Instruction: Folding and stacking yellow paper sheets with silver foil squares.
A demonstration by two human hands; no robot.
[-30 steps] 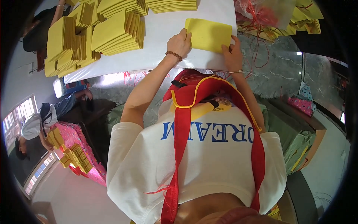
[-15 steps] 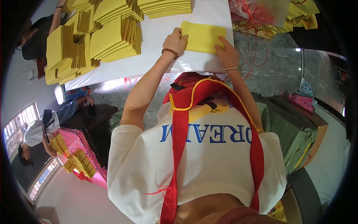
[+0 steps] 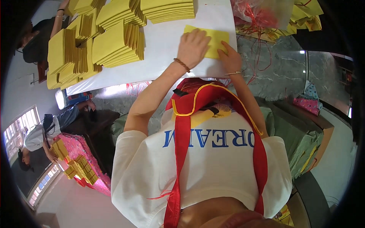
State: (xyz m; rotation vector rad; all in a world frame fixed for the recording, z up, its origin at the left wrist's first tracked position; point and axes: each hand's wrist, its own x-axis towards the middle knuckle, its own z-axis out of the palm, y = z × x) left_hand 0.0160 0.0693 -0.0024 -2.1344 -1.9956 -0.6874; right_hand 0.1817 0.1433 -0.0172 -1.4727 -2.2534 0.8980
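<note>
A flat rectangle of folded yellow paper [image 3: 216,37] lies near the right end of the white-covered table. Across its left part rests my left hand [image 3: 193,47], palm down, its fingers stretched out over the sheet and hiding that side. At the paper's right edge is my right hand [image 3: 231,60], with index finger and thumb apart and touching the edge. Neither hand lifts the paper. Several thick stacks of folded yellow paper [image 3: 116,45] stand to the left of my left hand.
The table's white cover [image 3: 161,45] ends close in front of my body. A clear plastic bag with red strings [image 3: 262,15] and more yellow papers [image 3: 306,17] are beyond its right edge. Another person's arm [image 3: 57,22] reaches in at the far left; green-wrapped bundles [image 3: 292,133] stand at right.
My left hand has slid right from the paper's left edge onto its surface, fingers now spread flat. The right hand stays at the right edge, slightly lower in view.
</note>
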